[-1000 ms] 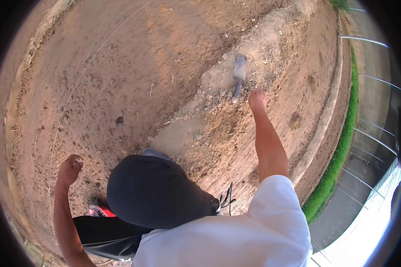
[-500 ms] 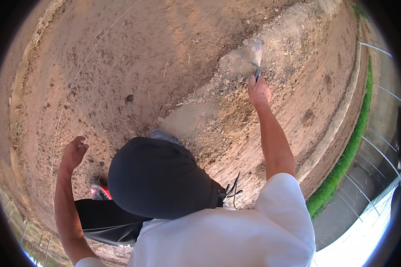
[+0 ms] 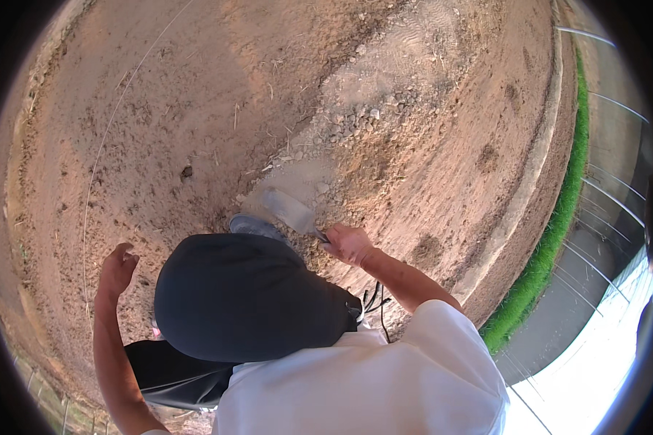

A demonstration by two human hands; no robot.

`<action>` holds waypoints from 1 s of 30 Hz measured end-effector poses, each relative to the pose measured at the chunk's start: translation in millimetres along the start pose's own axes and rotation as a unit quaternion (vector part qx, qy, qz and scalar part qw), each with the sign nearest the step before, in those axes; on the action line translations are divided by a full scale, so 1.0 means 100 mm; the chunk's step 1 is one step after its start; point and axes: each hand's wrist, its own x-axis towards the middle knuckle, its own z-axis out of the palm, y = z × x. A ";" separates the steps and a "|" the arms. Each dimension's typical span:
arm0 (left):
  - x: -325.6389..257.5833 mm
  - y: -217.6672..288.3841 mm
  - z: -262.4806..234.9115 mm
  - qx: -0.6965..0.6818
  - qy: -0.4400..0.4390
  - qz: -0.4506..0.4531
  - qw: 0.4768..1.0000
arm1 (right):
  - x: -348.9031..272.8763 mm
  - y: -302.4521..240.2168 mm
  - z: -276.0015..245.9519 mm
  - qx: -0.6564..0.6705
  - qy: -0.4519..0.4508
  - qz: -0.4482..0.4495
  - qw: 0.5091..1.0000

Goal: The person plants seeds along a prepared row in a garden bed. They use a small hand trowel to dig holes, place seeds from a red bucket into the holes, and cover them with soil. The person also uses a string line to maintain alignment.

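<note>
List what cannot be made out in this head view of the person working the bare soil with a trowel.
- Trowel handle: hidden inside the right hand.
- Shoe: mostly covered by the dark cap.
- Left hand: seen from the back, so whether it holds anything is unclear.
- Small dark object on the soil: too small to identify.
- Legs: hidden beneath cap and white shirt.

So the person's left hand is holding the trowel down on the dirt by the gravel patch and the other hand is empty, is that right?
Not quite. The head view shows the right hand gripping the trowel, its blade on the dirt beside the gravel patch. The left hand is the empty one, raised off to the side.
</note>
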 end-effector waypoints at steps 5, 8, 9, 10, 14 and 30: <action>0.00 -0.04 -0.03 0.023 0.023 0.034 0.999 | 0.29 0.53 -0.36 0.088 0.138 0.243 0.956; 0.01 0.00 -0.06 0.017 0.013 0.023 1.000 | 0.64 0.78 -0.58 0.098 0.170 0.340 0.920; -0.01 0.00 -0.06 0.014 0.007 0.018 1.000 | 0.75 0.81 -0.67 0.083 0.150 0.339 0.925; -0.03 -0.04 -0.05 0.013 0.011 0.020 1.000 | 0.85 0.83 -0.72 0.069 0.128 0.338 0.930; -0.05 -0.07 -0.02 0.013 0.022 0.029 0.999 | 1.17 0.97 -0.64 0.070 0.068 0.336 0.937; -0.06 -0.23 -0.02 -0.018 0.031 0.035 0.999 | 1.12 1.30 -0.72 0.192 0.029 0.453 0.870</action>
